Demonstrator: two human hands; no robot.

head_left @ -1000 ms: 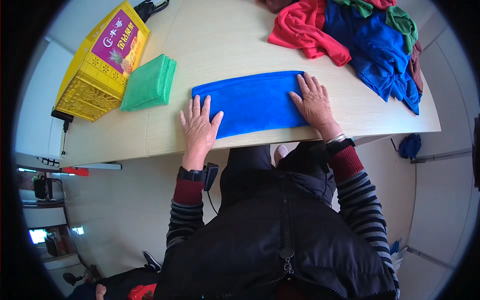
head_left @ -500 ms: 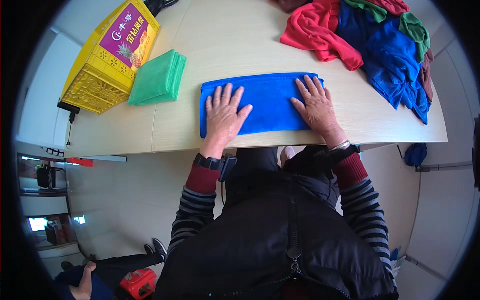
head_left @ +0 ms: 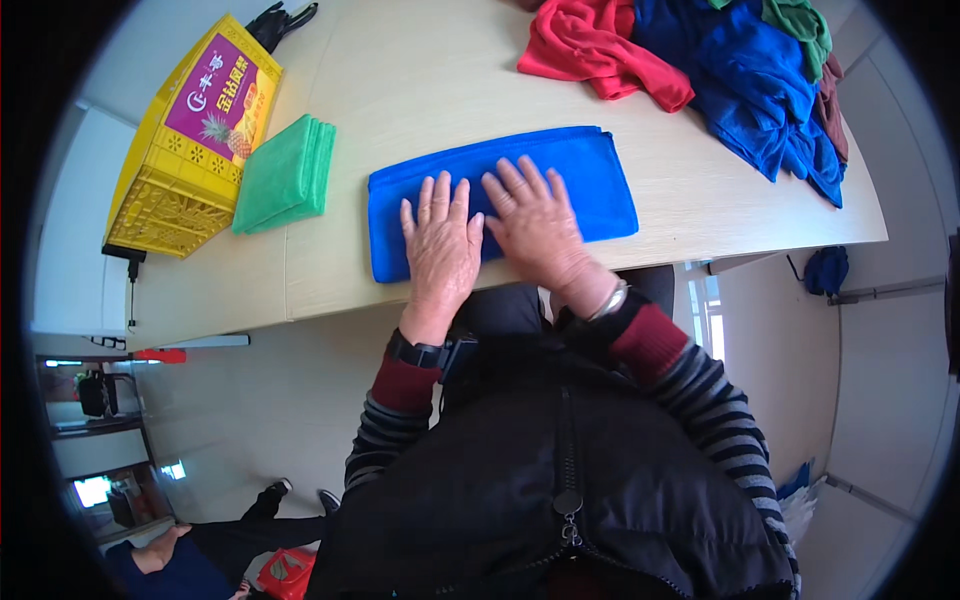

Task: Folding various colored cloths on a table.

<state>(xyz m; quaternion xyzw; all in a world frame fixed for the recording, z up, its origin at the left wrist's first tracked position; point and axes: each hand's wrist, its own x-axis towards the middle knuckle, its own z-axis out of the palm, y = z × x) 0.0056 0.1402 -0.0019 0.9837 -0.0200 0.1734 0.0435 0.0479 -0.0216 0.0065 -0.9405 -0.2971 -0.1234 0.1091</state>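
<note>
At about ten o'clock in the view sits a yellow plastic crate point(head_left: 175, 190), its walls pierced in a lattice, with a glossy purple printed card laid across its top. Touching its right flank lies a folded green towel point(head_left: 285, 175), a neat rectangle of soft, nubby cloth with stacked edges showing along one side. Both rest on a pale wooden table point(head_left: 420, 80) with a smooth, faintly grained top and a curved near edge.

Toward the centre lies the folded blue towel point(head_left: 590, 170), a long flat rectangle of fleecy cloth near the table's front edge. The left hand point(head_left: 440, 245) presses flat on its left half, fingers spread and straight, gripping nothing. Just beside it, thumbs nearly touching, the right hand point(head_left: 535, 225) lies palm down on the middle of the same cloth, fingers fanned out, also open; a metal band shows at its wrist.

At one o'clock a crumpled red garment point(head_left: 600, 45) slumps in soft folds, and at two o'clock a heap of blue cloths point(head_left: 760, 90) mixed with green and brown pieces reaches the table's right edge.
</note>
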